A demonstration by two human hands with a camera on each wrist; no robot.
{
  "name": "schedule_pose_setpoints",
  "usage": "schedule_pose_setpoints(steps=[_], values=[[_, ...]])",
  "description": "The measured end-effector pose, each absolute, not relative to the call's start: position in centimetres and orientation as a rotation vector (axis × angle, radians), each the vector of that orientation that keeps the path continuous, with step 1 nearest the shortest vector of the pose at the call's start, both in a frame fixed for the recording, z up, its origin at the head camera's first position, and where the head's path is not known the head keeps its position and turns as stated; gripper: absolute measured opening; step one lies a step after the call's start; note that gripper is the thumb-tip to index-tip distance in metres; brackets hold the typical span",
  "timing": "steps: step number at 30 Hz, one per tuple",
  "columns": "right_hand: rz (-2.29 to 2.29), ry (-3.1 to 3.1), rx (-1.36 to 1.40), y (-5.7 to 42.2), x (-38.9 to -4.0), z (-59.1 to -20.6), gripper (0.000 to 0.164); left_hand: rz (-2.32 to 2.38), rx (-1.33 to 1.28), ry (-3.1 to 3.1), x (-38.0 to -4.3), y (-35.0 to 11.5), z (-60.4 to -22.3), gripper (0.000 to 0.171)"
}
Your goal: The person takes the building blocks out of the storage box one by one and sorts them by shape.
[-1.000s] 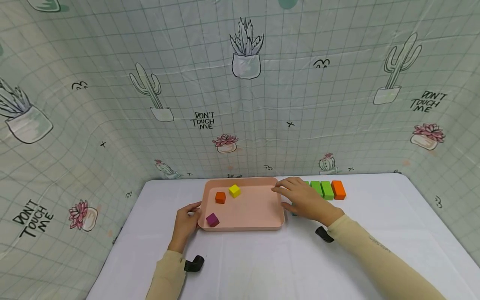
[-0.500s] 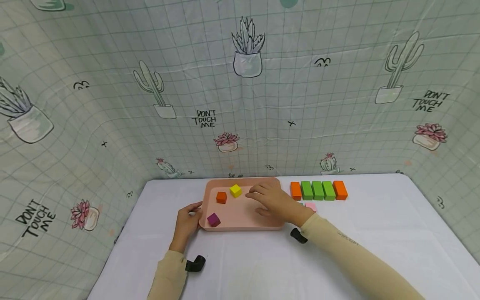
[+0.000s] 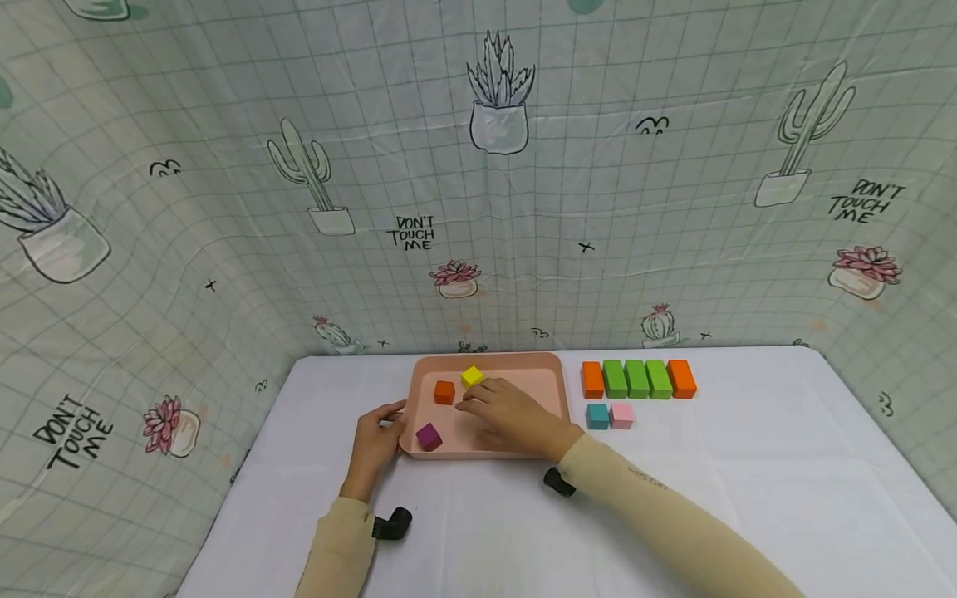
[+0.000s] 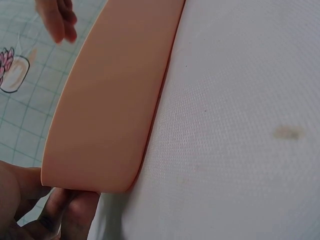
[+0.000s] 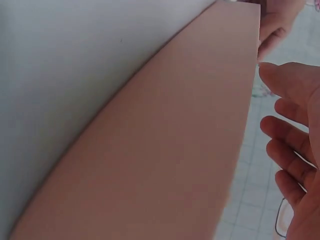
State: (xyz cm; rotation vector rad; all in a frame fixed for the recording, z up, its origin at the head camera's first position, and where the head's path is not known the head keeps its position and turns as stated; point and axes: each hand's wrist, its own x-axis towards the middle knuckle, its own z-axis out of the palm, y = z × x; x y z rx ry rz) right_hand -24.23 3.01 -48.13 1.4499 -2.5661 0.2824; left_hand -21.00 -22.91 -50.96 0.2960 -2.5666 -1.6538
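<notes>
A shallow pink tray [image 3: 523, 453] lies on the white table with three small cubes in it. The orange cube [image 3: 444, 393] and yellow cube [image 3: 473, 377] are toward the back; the purple cube [image 3: 429, 437] is in the front left corner. My left hand [image 3: 376, 442] grips the tray's left end, with thumb and fingers against its wall in the left wrist view. Over the tray's middle reaches my right hand [image 3: 516, 419], its fingertips near the yellow and orange cubes. Its fingers are loosely bent and apart, with nothing between them in the right wrist view [image 5: 295, 135].
Right of the tray stands a row of blocks: an orange block [image 3: 592, 380], three green blocks [image 3: 637, 379] and another orange block [image 3: 681, 379]. In front of them sit a teal cube [image 3: 597, 416] and a pink cube [image 3: 621, 415]. A patterned cloth [image 3: 553, 191] hangs behind the table.
My right hand has moved left from the tray's right edge to over its middle, uncovering the blocks and the teal and pink cubes. My left hand stays at the tray's left end.
</notes>
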Motion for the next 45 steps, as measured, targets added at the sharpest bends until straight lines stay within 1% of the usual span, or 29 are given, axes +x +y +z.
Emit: schedule_pose_setpoints(steps=[13, 24, 30, 35, 38, 42, 45], values=[[0.28, -2.572, 1.449, 0.4, -24.3, -49.1, 0.046, -1.654, 0.282, -2.566, -20.8, -23.0, -50.8, 0.031], [0.29, -2.539, 1.468, -0.8, -24.6, -49.5, 0.044, -1.67, 0.277, -2.561, -20.6, -22.9, -50.7, 0.032], [0.247, -2.491, 1.492, -1.7, -25.1, -49.5, 0.034, -1.68, 0.253, -2.544, -20.7, -22.9, -50.8, 0.032], [0.291, -2.519, 1.512, -2.3, -25.2, -49.4, 0.036, -1.694, 0.234, -2.532, -20.8, -22.9, -50.9, 0.032], [0.238, -2.526, 1.52, -2.7, -25.3, -49.6, 0.036, -1.702, 0.229, -2.529, -20.8, -23.0, -50.9, 0.032], [0.197, -2.564, 1.514, -3.2, -25.4, -50.0, 0.03, -1.701, 0.225, -2.53, -20.8, -23.0, -51.0, 0.031], [0.255, -2.593, 1.509, -3.4, -25.4, -50.1, 0.025, -1.696, 0.223, -2.528, -20.8, -23.1, -51.0, 0.031]])
